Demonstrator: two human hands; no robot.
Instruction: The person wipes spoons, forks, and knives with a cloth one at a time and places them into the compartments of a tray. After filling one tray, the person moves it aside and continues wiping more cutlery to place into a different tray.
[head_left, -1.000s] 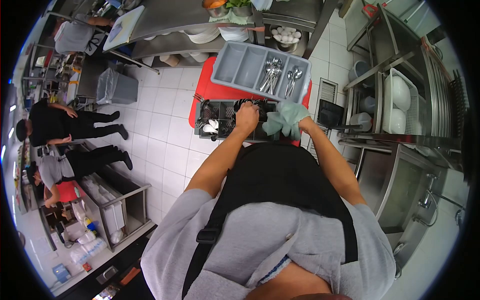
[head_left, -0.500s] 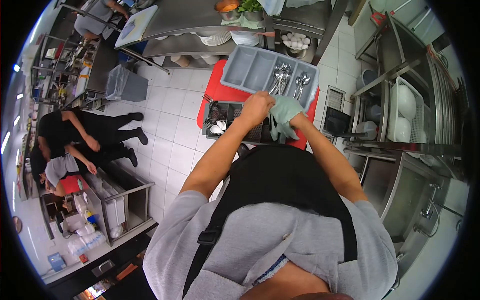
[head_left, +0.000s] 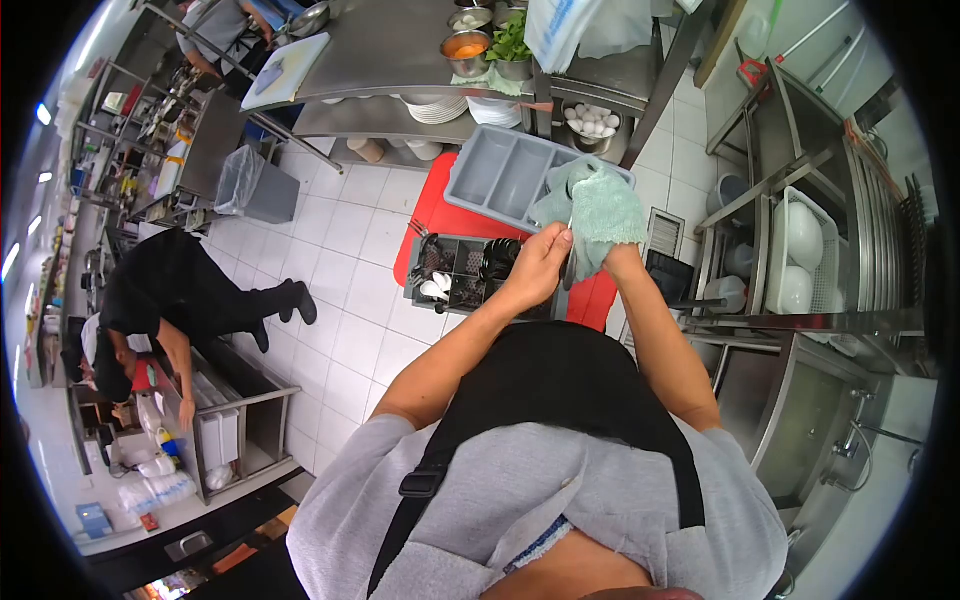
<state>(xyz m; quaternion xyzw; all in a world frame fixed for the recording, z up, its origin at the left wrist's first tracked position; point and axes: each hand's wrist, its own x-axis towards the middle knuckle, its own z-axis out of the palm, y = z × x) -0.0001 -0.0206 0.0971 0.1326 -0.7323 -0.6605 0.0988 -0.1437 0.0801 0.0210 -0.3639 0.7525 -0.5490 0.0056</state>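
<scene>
My left hand (head_left: 540, 262) is closed on the handle ends of metal cutlery (head_left: 571, 268); the kind of piece is hidden. Draped over my right hand (head_left: 625, 260) is a pale green cloth (head_left: 608, 208), which that hand grips around the other end of the cutlery. Behind the cloth lies a grey divided cutlery tray (head_left: 482, 167), its right compartments mostly covered from view. Left of my left hand stands a dark grey cutlery basket (head_left: 425, 292) with white spoons (head_left: 436, 287) and black-handled pieces (head_left: 498, 258) in its sections. Both containers rest on a red surface (head_left: 428, 225).
Ahead is a steel table (head_left: 375, 60) with bowls of food (head_left: 467, 52) and plates (head_left: 437, 108) below. A bowl of eggs (head_left: 592, 125) sits beyond the tray. Steel racks (head_left: 780, 130) and a sink (head_left: 810, 430) line the right. A co-worker (head_left: 190, 290) bends at the left.
Both hands have lifted the cloth up and turned it; it now hides the spoons in the tray. My left hand has shifted right, off the tray's edge. A co-worker leans further down.
</scene>
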